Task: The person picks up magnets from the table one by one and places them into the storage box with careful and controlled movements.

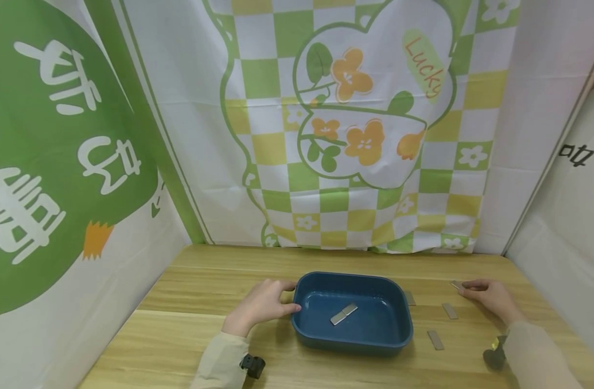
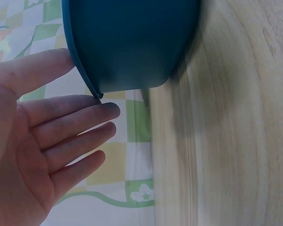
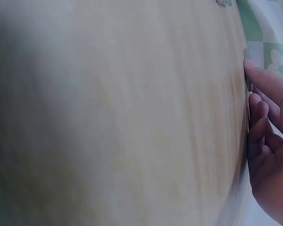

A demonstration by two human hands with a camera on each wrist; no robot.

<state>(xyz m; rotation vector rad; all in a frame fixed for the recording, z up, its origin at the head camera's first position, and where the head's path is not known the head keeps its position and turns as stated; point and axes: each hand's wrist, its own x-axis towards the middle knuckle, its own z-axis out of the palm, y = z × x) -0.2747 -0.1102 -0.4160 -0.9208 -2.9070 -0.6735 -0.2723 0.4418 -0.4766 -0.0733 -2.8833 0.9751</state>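
A blue rectangular plastic basin (image 1: 352, 346) stands on the wooden table. My left hand (image 1: 260, 307) is at its left end, with thumb and index fingertip touching the rim; in the left wrist view the fingers (image 2: 80, 115) are mostly straight. Two small grey rectangular metal pieces (image 1: 337, 319) lie end to end inside the basin. To the right of it, my right hand (image 1: 491, 299) pinches another flat metal piece (image 1: 456, 284) close to the tabletop. In the right wrist view that piece (image 3: 247, 70) shows edge-on at the fingertips.
Three more metal pieces lie on the table right of the basin: one beside its wall (image 1: 410, 298), a tilted piece (image 1: 450, 311) and a nearer piece (image 1: 435, 340). A checked cloth (image 1: 375, 216) hangs behind the table (image 1: 180, 319); printed cloths flank both sides.
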